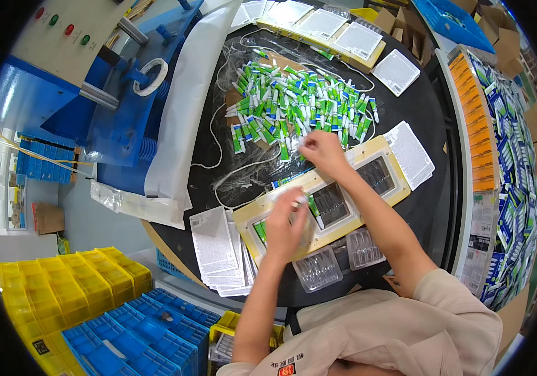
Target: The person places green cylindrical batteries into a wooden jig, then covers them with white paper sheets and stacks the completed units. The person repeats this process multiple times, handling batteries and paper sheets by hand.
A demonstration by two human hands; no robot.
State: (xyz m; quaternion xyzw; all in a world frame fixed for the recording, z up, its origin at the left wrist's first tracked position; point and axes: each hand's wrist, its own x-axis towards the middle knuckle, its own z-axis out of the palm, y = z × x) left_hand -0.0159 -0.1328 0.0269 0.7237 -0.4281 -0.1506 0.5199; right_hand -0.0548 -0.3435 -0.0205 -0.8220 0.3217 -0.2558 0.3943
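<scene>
A pile of small green-and-white tubes with white caps [306,103] lies on the dark round table. My right hand [325,152] is at the pile's near edge, fingertips drawn together; whatever they pinch is too blurred to name. A long cream-yellow frame [368,150] with several window-like openings lies nearer to me, set at a slant. Over its left part is my left hand [286,225], fingers curled around something pale I cannot make out. Beside those fingers a green tube [316,212] slants at an opening. More green [261,230] shows in the leftmost opening.
Clear plastic blister trays [317,269] lie at the near edge. Printed white cards are stacked left [213,241] and right [411,156] of the frame. A second yellow frame [368,59] bears cards at the back. A blue machine [124,119] stands left; yellow [68,282] and blue crates [137,338] sit below.
</scene>
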